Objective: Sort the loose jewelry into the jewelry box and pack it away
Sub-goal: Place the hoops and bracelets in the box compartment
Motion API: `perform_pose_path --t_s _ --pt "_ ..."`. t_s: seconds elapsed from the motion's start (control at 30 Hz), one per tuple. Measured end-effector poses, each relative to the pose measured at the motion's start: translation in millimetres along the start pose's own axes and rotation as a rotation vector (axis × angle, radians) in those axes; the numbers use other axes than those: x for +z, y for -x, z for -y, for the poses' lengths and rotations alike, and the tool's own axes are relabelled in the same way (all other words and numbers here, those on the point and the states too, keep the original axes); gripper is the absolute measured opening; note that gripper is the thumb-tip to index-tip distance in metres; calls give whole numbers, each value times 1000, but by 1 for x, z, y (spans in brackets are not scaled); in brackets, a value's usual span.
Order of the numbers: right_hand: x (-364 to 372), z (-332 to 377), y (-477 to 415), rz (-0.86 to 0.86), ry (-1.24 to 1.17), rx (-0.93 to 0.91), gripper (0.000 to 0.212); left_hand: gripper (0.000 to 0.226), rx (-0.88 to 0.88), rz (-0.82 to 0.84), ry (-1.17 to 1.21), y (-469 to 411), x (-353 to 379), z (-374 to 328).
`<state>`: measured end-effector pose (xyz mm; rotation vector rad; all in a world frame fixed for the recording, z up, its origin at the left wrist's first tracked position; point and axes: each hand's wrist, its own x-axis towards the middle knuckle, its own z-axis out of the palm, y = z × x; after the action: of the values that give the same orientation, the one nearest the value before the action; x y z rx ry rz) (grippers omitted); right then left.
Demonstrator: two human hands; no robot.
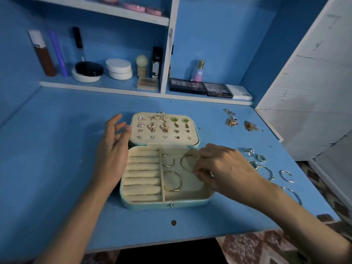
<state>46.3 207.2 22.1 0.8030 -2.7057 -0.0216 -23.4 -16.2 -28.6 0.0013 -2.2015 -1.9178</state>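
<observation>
Pinching a gold bangle (188, 162) at its right edge, the right hand (224, 168) holds it in the right compartment of the open box (165, 203). Two more bangles (173, 181) lie there, three in all. The left hand (112, 155), fingers loosely spread, lies just beside the box's left side. Two chain heaps (231, 121) and several rings (248, 151) lie on the desk (57, 168) to the right.

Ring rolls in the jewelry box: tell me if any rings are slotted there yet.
No, the ring rolls are bare; rings lie on the desk.
</observation>
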Motion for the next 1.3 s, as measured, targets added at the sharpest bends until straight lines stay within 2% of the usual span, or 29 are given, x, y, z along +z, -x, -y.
perform_pose_path --t_s 0.2,0.3,0.43,0.53,0.67,0.77,1.0,1.17,1.3 --pt "-5 -4 1 44 -35 46 11 33 -2 -2 -2 0 -1 -1" --pt "-15 -19 8 21 -132 174 17 34 3 6 1 0 -2 0" --pt "-35 -52 27 124 -162 325 9 37 4 28 26 -5 -2 6" --pt "-51 -73 46 295 -146 432 3 41 9 6 71 -10 -1 15" --pt "-62 -88 67 642 -82 566 14 28 15 -20 108 -20 -2 28" --pt "-63 -90 77 781 -42 614 22 29 47 -31 86 -25 -3 34" --pt "-57 -87 81 833 17 665 21 29 37 -41 85 -30 -7 41" --pt "-50 -79 84 777 11 684 5 31 46 -62 76 -27 -6 43" --pt "-50 -73 84 728 109 706 17 32 36 -63 44 -27 -6 41"
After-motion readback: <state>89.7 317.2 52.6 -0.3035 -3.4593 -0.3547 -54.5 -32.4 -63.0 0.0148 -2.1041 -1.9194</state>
